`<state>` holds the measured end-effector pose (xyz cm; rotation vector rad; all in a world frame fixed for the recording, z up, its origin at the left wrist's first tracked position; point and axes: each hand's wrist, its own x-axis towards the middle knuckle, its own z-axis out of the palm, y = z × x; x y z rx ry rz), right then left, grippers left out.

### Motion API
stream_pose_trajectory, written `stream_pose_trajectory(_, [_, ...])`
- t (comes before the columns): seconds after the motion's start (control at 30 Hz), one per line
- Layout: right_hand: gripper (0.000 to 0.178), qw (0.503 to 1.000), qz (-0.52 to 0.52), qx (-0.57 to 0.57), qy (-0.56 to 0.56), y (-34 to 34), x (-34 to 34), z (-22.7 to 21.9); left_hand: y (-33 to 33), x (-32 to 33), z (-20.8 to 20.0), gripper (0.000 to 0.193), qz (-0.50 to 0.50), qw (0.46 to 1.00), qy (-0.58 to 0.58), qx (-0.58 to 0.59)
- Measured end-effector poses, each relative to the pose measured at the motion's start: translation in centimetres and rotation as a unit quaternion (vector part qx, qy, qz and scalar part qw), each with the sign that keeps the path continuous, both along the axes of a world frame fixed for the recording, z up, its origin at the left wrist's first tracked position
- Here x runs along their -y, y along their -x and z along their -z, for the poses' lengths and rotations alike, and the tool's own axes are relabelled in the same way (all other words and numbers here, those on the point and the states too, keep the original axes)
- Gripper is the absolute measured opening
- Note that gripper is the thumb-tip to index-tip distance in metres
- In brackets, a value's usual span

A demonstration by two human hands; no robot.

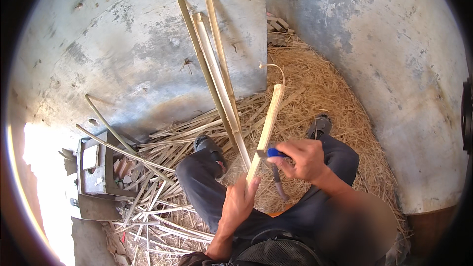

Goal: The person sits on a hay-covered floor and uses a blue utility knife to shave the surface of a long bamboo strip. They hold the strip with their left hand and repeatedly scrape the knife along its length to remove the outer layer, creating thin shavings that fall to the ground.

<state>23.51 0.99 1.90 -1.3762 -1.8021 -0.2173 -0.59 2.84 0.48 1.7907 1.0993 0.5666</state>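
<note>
My left hand (pixel 238 201) is closed round the lower end of a split bamboo strip (pixel 267 123), which slants up and away between my knees. A thin curled shaving (pixel 277 67) hangs off its far tip. In my right hand (pixel 305 161) is a blue utility knife (pixel 277 153), gripped in the fist. Its grey blade lies against the strip, a little above my left hand. Below the knife, between my legs, rests a long tool (pixel 280 187) with a brownish handle; what kind it is I cannot make out.
Several tall bamboo pieces (pixel 212 66) lean on the weathered wall (pixel 143 34). Loose bamboo strips (pixel 167 140) are heaped at the left, beside a worn box (pixel 93 170) with rubble in it. Fine shavings (pixel 315 76) cover the floor ahead and right, up to a curved wall (pixel 409 69).
</note>
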Motion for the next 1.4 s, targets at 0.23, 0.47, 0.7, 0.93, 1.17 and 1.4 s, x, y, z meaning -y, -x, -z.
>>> stream_pose_trajectory(0.23, [0.03, 0.999, 0.046, -0.013, -0.015, -3.2, -1.5, -1.8, 1.5, 1.4, 0.2, 0.04, 0.012, 0.998, 0.037, -0.045])
stream_pose_trajectory(0.47, [0.033, 0.998, 0.064, 0.012, -0.014, -4.9, -2.2, -2.5, 2.5, 2.4, -0.4, 0.041, 0.011, 0.996, 0.084, -0.042])
stream_pose_trajectory(0.7, [0.032, 0.964, 0.009, -0.238, 0.115, -4.2, -2.4, -2.7, 3.0, 1.1, 2.6, 0.045, 0.068, 0.988, 0.113, 0.086])
stream_pose_trajectory(0.93, [0.036, 0.857, -0.09, -0.468, 0.199, -6.1, -2.8, -1.4, 2.8, 0.0, 2.6, 0.038, 0.136, 0.912, 0.345, 0.177])
stream_pose_trajectory(1.17, [0.036, 0.867, -0.085, -0.456, 0.18, -6.1, -2.6, -1.2, 3.6, -0.4, 4.2, 0.049, 0.17, 0.874, 0.392, 0.23])
stream_pose_trajectory(1.4, [0.036, 0.973, -0.048, -0.212, 0.08, -5.6, -1.7, -2.0, 3.1, 0.1, 3.5, 0.05, 0.104, 0.903, 0.354, 0.22])
